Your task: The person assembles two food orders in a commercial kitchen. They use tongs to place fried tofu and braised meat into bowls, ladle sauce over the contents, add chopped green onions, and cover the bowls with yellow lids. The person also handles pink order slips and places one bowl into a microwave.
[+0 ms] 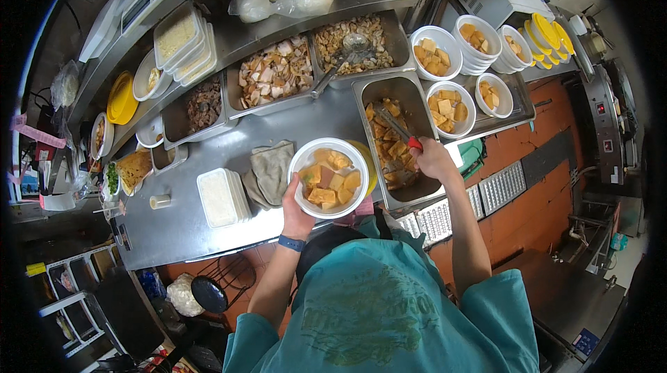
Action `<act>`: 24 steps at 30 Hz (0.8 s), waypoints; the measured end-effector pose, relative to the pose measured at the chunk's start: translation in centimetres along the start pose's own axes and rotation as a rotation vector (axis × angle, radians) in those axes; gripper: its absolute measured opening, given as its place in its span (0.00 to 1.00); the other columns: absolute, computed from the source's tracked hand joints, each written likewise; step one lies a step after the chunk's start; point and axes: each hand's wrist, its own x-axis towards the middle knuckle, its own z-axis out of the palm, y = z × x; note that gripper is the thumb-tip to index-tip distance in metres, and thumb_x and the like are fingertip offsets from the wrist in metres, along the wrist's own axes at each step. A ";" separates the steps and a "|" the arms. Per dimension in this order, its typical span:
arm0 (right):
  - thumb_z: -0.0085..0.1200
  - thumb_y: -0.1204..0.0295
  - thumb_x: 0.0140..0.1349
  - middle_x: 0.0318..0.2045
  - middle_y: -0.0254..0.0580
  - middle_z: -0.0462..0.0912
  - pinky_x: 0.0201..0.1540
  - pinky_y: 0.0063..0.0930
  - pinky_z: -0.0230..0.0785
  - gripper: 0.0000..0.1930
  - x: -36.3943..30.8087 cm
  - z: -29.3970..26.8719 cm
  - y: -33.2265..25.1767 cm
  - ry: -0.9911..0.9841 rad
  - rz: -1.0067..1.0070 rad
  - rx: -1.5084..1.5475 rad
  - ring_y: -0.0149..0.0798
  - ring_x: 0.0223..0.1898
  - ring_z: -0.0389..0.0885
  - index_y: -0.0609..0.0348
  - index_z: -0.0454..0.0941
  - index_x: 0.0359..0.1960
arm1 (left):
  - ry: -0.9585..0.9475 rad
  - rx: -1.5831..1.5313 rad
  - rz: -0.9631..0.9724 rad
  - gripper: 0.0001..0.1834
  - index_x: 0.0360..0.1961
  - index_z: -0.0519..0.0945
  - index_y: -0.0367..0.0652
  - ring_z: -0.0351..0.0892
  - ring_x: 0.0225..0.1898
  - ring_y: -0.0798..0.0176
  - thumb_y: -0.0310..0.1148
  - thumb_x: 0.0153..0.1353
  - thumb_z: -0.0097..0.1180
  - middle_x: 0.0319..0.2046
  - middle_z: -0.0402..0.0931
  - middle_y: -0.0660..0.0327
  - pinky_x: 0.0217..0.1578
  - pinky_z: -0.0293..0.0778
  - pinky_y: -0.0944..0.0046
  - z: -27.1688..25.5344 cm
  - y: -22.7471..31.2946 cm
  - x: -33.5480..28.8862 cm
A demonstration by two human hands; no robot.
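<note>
With left hand [297,212] half-curled on the white bowl [314,147], keep level; with right hand [435,160] closed round the red-handled utensil [415,143], scoop gently from the steel tray [389,88] at right.

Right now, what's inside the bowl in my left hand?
The white bowl in your left hand holds orange-tan chunks, with one browner piece near the middle. Whatever lies beneath the chunks is covered, so I can't see the bowl's bottom there.
</note>
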 end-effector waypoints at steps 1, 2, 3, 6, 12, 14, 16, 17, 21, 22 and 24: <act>0.54 0.61 0.67 0.26 0.53 0.86 0.43 0.43 0.77 0.17 -0.1 -0.3 0.1 -0.016 0.002 0.032 0.51 0.35 0.88 0.66 0.80 0.43 | -0.012 0.002 0.004 0.32 0.69 0.65 0.41 0.69 0.66 0.50 0.52 0.74 0.46 0.66 0.69 0.53 0.67 0.65 0.50 -0.1 0.0 0.1; 0.54 0.62 0.67 0.27 0.54 0.86 0.43 0.43 0.77 0.16 -0.1 -0.4 0.3 -0.031 -0.025 0.110 0.52 0.35 0.88 0.66 0.80 0.43 | -0.004 0.012 0.002 0.32 0.69 0.65 0.41 0.69 0.66 0.50 0.52 0.74 0.46 0.66 0.69 0.53 0.67 0.65 0.50 -0.1 0.1 0.2; 0.54 0.62 0.67 0.28 0.54 0.86 0.44 0.44 0.77 0.16 -0.2 -0.5 0.6 -0.072 0.018 0.131 0.54 0.34 0.87 0.66 0.80 0.43 | -0.011 0.006 0.010 0.31 0.69 0.66 0.42 0.70 0.65 0.52 0.51 0.74 0.47 0.65 0.70 0.54 0.66 0.66 0.51 -0.1 0.1 0.3; 0.55 0.64 0.67 0.28 0.53 0.86 0.43 0.42 0.77 0.16 0.5 0.1 0.8 -0.108 0.155 0.134 0.53 0.34 0.87 0.65 0.80 0.46 | 0.027 0.012 0.010 0.29 0.67 0.68 0.43 0.72 0.64 0.55 0.50 0.73 0.48 0.63 0.73 0.56 0.65 0.67 0.54 0.3 0.1 0.6; 0.55 0.66 0.69 0.26 0.46 0.85 0.33 0.34 0.75 0.17 -3.4 -3.0 -0.6 -0.055 0.099 0.250 0.38 0.27 0.85 0.68 0.79 0.51 | -0.019 0.027 0.003 0.29 0.67 0.68 0.42 0.72 0.64 0.54 0.50 0.73 0.48 0.63 0.73 0.56 0.65 0.68 0.54 0.6 0.2 1.5; 0.54 0.68 0.70 0.22 0.40 0.82 0.31 0.31 0.71 0.15 -7.5 -5.9 -0.9 -0.057 0.099 0.335 0.30 0.26 0.80 0.67 0.79 0.50 | -0.013 0.053 0.001 0.30 0.67 0.68 0.41 0.72 0.64 0.53 0.51 0.73 0.49 0.63 0.72 0.55 0.65 0.68 0.53 0.4 0.2 1.6; 0.51 0.69 0.71 0.22 0.37 0.80 0.32 0.28 0.70 0.14 -11.6 -7.9 -1.1 -0.113 0.095 0.377 0.28 0.27 0.77 0.65 0.79 0.51 | -0.024 0.050 -0.001 0.30 0.66 0.69 0.41 0.73 0.63 0.54 0.50 0.73 0.49 0.62 0.73 0.55 0.65 0.68 0.54 0.3 0.1 1.8; 0.51 0.69 0.72 0.23 0.36 0.80 0.32 0.28 0.70 0.14 -13.0 -7.6 -1.6 -0.132 0.031 0.421 0.27 0.28 0.78 0.63 0.78 0.52 | -0.026 0.052 -0.012 0.29 0.66 0.69 0.41 0.73 0.63 0.54 0.50 0.73 0.49 0.62 0.74 0.55 0.65 0.68 0.54 0.4 0.0 2.0; 0.54 0.67 0.71 0.26 0.47 0.82 0.35 0.35 0.73 0.14 -15.2 -5.7 -4.0 -0.195 -0.121 0.226 0.42 0.30 0.83 0.61 0.77 0.53 | -0.078 0.039 -0.072 0.29 0.66 0.68 0.40 0.73 0.63 0.54 0.50 0.74 0.48 0.63 0.73 0.54 0.65 0.68 0.53 0.6 0.0 2.3; 0.54 0.67 0.70 0.26 0.49 0.82 0.35 0.37 0.73 0.14 -15.6 -5.7 -4.2 -0.182 -0.129 0.245 0.44 0.30 0.83 0.61 0.77 0.53 | -0.112 0.013 -0.094 0.29 0.66 0.68 0.40 0.73 0.64 0.54 0.49 0.74 0.47 0.63 0.73 0.54 0.65 0.68 0.54 0.6 0.0 2.4; 0.54 0.68 0.70 0.25 0.47 0.82 0.34 0.37 0.73 0.14 -16.5 -6.0 -4.2 -0.050 -0.008 0.228 0.45 0.29 0.84 0.62 0.77 0.52 | -0.092 0.026 -0.072 0.30 0.67 0.68 0.40 0.73 0.64 0.53 0.50 0.74 0.47 0.63 0.73 0.54 0.65 0.67 0.53 0.5 0.0 2.4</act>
